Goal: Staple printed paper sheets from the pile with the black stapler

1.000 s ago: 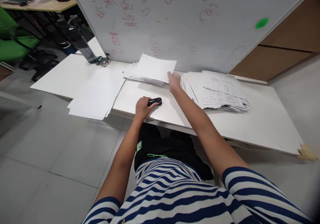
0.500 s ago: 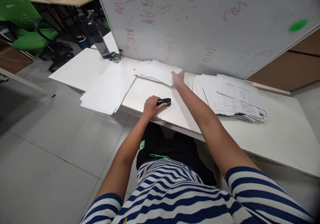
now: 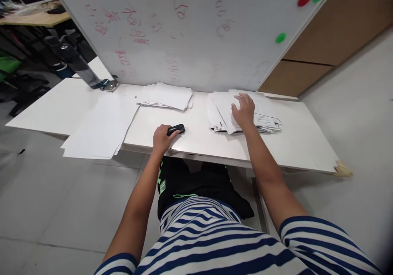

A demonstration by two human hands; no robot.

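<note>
My left hand (image 3: 162,139) is wrapped round a black stapler (image 3: 176,130) that rests on the white table near its front edge. Over the right-hand stack of printed papers (image 3: 219,107) is my right hand (image 3: 245,110), fingers apart and slightly bent; whether the fingertips touch the top sheet I cannot tell. A smaller pile of papers (image 3: 166,96) lies in the middle, against the whiteboard. Blank-looking sheets (image 3: 100,127) lie on the left and hang past the table's front edge.
A whiteboard (image 3: 190,57) with red writing stands along the back of the table (image 3: 196,129). At the back left are a dark water bottle (image 3: 78,64) and a small round object (image 3: 111,86). Brown panels (image 3: 307,72) and a pale wall are on the right.
My right hand has left the middle pile and moved right, over the right-hand stack. The view has turned to the right. My left hand still holds the stapler.
</note>
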